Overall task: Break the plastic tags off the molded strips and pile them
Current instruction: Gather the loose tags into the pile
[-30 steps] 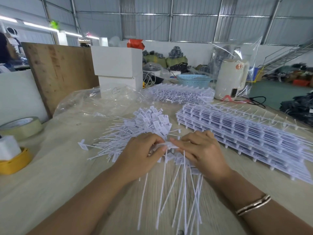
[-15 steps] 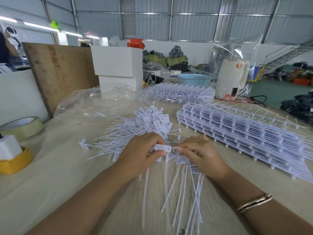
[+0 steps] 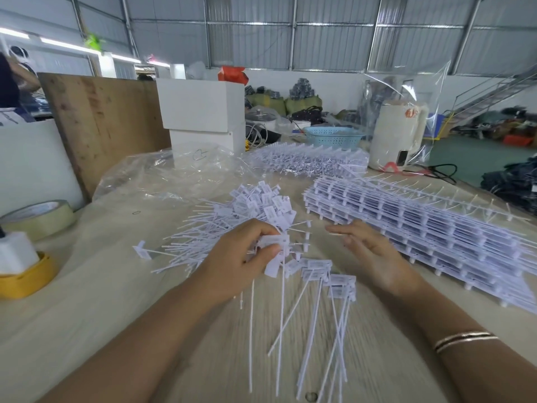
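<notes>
Tags (image 3: 273, 247) are bunching in my left hand (image 3: 241, 257)'s pinch; I'm holding my right hand (image 3: 374, 254) relaxed, fingers straight, beside the strips (image 3: 436, 228).

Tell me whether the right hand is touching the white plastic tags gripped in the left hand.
Apart. The head view shows the right hand open, with bare table visible between its fingertips and the white plastic tags gripped by the left hand.

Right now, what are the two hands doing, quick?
Left hand: fingers curled round a bunch of white tags, gripping it.
Right hand: open, fingers straight, holding nothing, beside the stacked strips.
</notes>
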